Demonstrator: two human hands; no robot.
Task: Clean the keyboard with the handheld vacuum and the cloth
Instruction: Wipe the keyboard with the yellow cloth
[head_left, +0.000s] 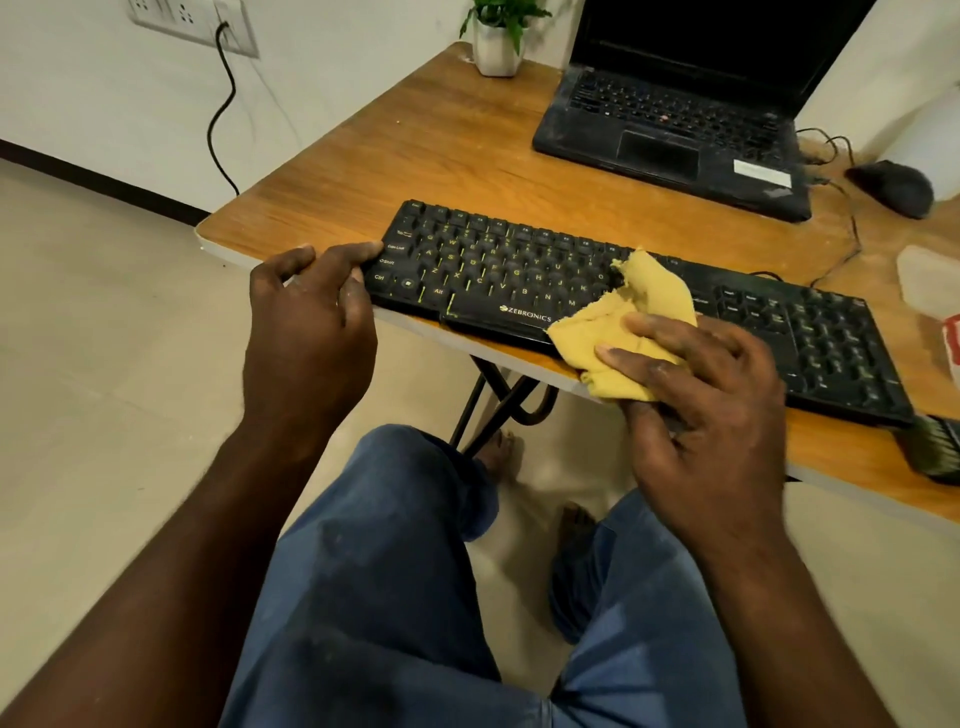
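Your right hand (696, 395) is gripping the yellow cloth (623, 332), fingers curled and pinching it against the thumb, the cloth lying over the black keyboard (493, 265) near its middle. Your left hand (311, 312) is bracing the keyboard's left end, fingertips (371, 249) touching it, at the wooden table (415, 150) edge.

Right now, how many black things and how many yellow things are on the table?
Black: 3, the keyboard, the laptop and the mouse.
Yellow: 1, the cloth, held by the right hand.
Total: 4.
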